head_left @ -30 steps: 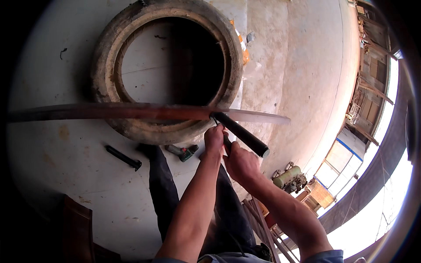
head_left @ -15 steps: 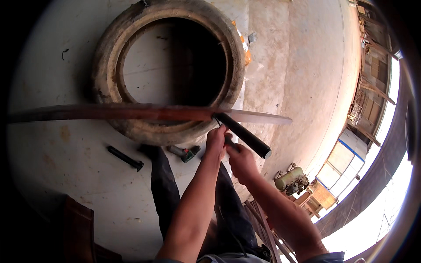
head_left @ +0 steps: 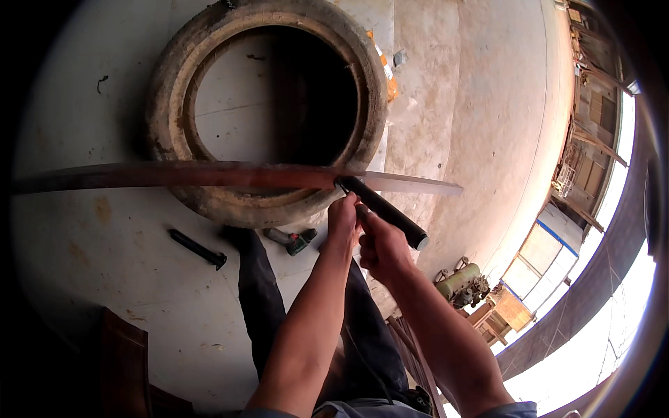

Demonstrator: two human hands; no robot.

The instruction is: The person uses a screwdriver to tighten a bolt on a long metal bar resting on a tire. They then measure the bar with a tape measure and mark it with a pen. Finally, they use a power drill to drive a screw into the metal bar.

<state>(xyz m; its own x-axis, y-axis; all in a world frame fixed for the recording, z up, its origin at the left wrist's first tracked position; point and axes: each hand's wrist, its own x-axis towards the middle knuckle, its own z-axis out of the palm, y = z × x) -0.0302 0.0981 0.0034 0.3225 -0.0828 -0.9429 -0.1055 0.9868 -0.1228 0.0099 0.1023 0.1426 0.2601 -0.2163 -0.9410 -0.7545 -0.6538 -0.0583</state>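
A long reddish-brown wooden beam (head_left: 230,175) lies across the near side of a large worn tyre (head_left: 171,139). Against the beam's near side stands a black cylindrical leg (head_left: 390,212), slanting toward the lower right. My left hand (head_left: 343,217) is closed by the leg's inner end, close to the beam; what its fingers pinch is hidden. Just right of it, below the leg, my right hand (head_left: 385,247) is wrapped round a dark-handled tool, mostly covered by the fingers. The tool's tip does not show.
On the floor at left lies another black leg (head_left: 197,249) with a flanged end. A cordless drill (head_left: 296,240) rests between my feet and the tyre. A greenish tank compressor (head_left: 460,280) stands at right. Dark brown wooden furniture (head_left: 124,362) is at lower left; orange-white packaging (head_left: 385,66) lies beyond the tyre.
My right hand has turned and its knuckles have shifted slightly, covering more of the dark handle. The left hand stays by the leg's end. Beam and leg sit slightly higher in view.
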